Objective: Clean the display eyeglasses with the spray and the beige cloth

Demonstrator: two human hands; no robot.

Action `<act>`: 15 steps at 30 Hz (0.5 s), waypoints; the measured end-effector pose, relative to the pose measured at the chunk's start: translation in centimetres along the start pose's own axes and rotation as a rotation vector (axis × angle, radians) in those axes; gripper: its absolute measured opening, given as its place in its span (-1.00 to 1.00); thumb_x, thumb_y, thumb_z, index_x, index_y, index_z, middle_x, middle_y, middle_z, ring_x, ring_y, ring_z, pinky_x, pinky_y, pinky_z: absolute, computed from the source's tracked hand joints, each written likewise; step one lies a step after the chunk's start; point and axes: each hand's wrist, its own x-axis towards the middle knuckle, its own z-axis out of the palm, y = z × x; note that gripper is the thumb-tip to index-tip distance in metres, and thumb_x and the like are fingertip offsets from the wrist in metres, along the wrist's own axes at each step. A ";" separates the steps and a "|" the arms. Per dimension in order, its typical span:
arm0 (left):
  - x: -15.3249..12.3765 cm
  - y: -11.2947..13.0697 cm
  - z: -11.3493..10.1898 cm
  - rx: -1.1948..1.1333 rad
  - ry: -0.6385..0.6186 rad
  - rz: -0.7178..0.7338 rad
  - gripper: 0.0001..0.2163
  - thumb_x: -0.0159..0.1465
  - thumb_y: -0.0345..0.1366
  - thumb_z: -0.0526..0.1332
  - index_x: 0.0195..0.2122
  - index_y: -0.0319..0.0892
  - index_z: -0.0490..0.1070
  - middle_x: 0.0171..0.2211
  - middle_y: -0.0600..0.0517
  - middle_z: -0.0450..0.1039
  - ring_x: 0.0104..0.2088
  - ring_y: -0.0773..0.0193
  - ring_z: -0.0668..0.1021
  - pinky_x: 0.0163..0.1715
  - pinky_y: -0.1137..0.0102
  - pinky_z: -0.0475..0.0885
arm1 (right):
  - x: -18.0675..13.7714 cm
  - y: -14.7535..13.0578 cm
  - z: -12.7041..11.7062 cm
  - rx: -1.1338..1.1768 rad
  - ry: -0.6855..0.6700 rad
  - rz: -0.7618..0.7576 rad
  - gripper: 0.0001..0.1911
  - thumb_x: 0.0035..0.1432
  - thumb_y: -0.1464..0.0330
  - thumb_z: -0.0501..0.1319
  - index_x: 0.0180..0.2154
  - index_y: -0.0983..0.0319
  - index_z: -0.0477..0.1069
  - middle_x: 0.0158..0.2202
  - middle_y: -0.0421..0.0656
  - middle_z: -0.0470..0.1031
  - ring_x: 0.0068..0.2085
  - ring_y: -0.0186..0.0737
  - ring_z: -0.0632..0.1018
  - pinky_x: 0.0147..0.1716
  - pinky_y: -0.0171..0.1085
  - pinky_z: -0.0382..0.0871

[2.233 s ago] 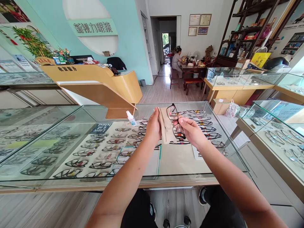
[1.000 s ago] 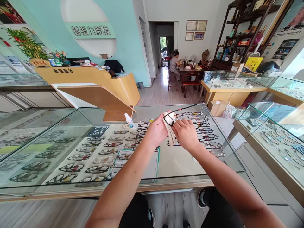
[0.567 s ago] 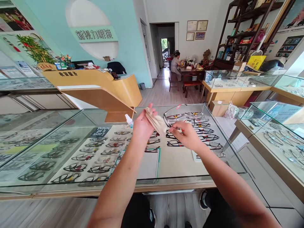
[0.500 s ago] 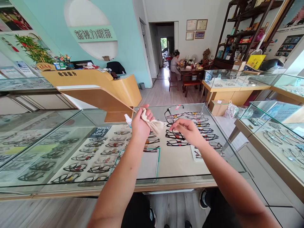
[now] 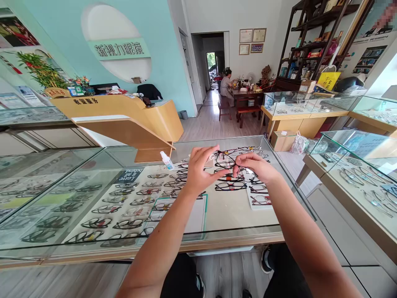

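Observation:
My right hand (image 5: 252, 166) pinches a dark-framed pair of glasses (image 5: 228, 158) over the glass display case (image 5: 228, 213). My left hand (image 5: 201, 169) is beside the glasses, its thumb and fingers spread apart with nothing visible between them. Partly hidden behind its fingers, a pale cloth (image 5: 210, 162) shows near the glass top. A small white spray bottle (image 5: 166, 160) stands on the case to the left of my left hand. Under the glass, several rows of eyeglasses (image 5: 231, 186) are laid out.
More display cases stand at the right (image 5: 350, 169) and far right. A wooden cashier counter (image 5: 124, 111) is ahead on the left. Farther back, a person (image 5: 228, 87) sits at a dark table (image 5: 248, 95). A cardboard box (image 5: 283, 140) rests on the floor.
My left hand has let go of the cloth, opened and moved right toward the glasses. The glasses have come lower and turned in my right hand.

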 end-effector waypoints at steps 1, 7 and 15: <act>0.0 -0.1 0.0 0.024 -0.011 0.020 -0.35 -0.14 -0.03 0.72 0.01 0.02 0.71 0.03 -0.15 0.68 0.11 -0.22 0.55 0.28 -0.01 0.36 | 0.0 -0.1 0.0 -0.020 -0.017 0.000 -0.69 0.31 0.11 0.38 -0.39 0.18 0.62 -0.38 -0.15 0.70 -0.27 -0.11 0.64 -0.03 -0.12 0.45; -0.7 -1.0 0.1 0.175 -0.011 0.168 -0.38 -0.08 -0.11 0.69 0.06 0.05 0.71 0.04 -0.13 0.68 0.05 -0.18 0.57 0.23 0.01 0.38 | -0.4 -0.6 0.2 -0.107 -0.043 -0.042 -0.63 0.33 0.06 0.36 -0.40 0.16 0.68 -0.37 -0.14 0.69 -0.19 -0.04 0.64 0.08 -0.06 0.42; 1.3 -0.5 -1.6 0.340 0.361 0.323 -0.34 -0.04 -0.03 0.65 0.11 0.00 0.63 0.01 -0.15 0.64 0.05 -0.17 0.57 0.23 -0.01 0.39 | -1.6 -2.3 0.9 -0.560 0.477 -0.609 -0.58 0.37 -0.02 0.31 0.09 0.07 0.57 0.07 -0.02 0.63 0.11 0.10 0.58 0.18 0.07 0.41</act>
